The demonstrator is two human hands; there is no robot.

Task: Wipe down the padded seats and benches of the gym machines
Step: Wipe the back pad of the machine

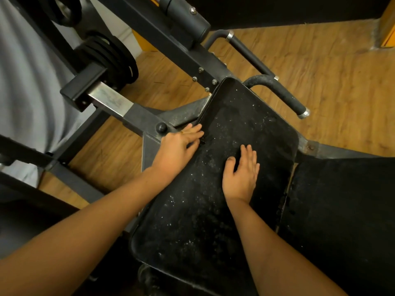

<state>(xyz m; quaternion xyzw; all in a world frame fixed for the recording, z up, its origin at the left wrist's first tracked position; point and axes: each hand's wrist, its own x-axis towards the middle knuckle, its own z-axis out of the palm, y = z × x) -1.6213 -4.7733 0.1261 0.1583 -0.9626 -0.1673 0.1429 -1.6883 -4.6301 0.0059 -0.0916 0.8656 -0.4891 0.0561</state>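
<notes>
2 hands: left hand (178, 146) lies flat on the left edge, right hand (241, 174) flat mid-pad, both relaxed and empty
seat pad (203, 210): right under them, covered in white specks
progress: I'd say barely started, next pad (342, 210) looks untouched too

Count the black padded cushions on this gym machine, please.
2. One dusty black padded cushion, touched by the left hand and right hand; a second black padded cushion to its right, partly cut off. Others may be hidden.
</notes>
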